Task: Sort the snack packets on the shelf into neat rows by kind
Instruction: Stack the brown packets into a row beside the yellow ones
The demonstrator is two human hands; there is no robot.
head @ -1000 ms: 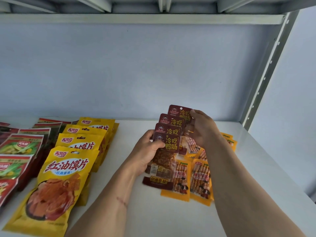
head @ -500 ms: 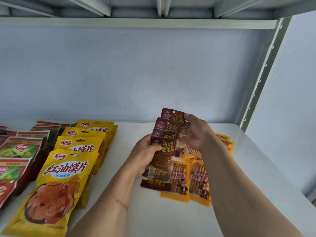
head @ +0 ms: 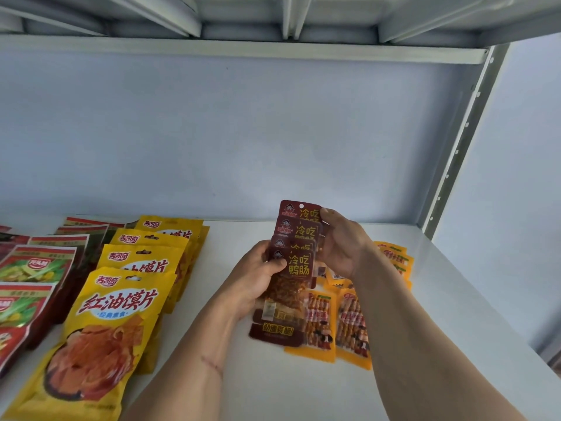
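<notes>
Several small dark red snack packets [head: 299, 262] are fanned out in a stack above the white shelf [head: 243, 381]. My left hand [head: 258, 278] grips the stack from the left, thumb on the front packet. My right hand [head: 343, 244] holds the stack's upper right edge, fingers curled round the rear packets. Beneath and to the right lie small orange packets [head: 321, 323] in rows on the shelf, partly hidden by my right arm. At the left, large yellow packets [head: 121, 302] lie in an overlapping row.
Red and green packets [head: 33, 268] lie overlapping at the far left. A grey upright post [head: 464, 138] stands at the shelf's back right corner, and the upper shelf [head: 243, 50] runs overhead. Bare shelf surface shows between the yellow row and my hands.
Both hands and the dark red stack have barely shifted within the view. My right hand's fingers sit slightly higher on the top packet.
</notes>
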